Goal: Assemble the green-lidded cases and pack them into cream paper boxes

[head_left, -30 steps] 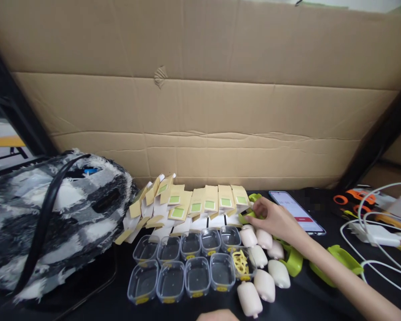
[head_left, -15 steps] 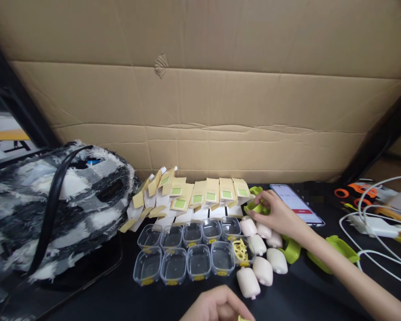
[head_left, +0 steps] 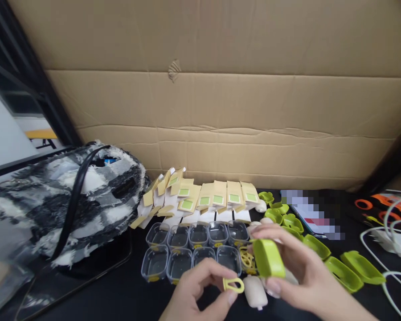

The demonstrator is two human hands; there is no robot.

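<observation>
My left hand [head_left: 200,290] pinches a small yellow plastic loop [head_left: 234,285] between thumb and forefinger. Close beside it, my right hand [head_left: 300,272] grips a lime-green plastic shell [head_left: 269,258], its rounded outside facing left. A cream-coloured rounded piece [head_left: 255,292] lies just below the hands, and more such pieces are partly hidden behind my right hand. Two rows of clear square cups [head_left: 155,263] stand on the black table; yellow loops [head_left: 247,259] fill one at the right end. More green shells [head_left: 316,246] lie in a line to the right.
Folded kraft-paper packets [head_left: 218,196] with green labels lie behind the cups, against a cardboard panel [head_left: 220,107]. A shaggy black-and-white bag [head_left: 100,196] sits at left. At right are a phone [head_left: 309,214], white cables [head_left: 370,249] and orange-handled scissors [head_left: 364,204].
My right hand has come back toward me from beside the phone, now with a green shell in it. My left hand has risen further into view with the yellow loop.
</observation>
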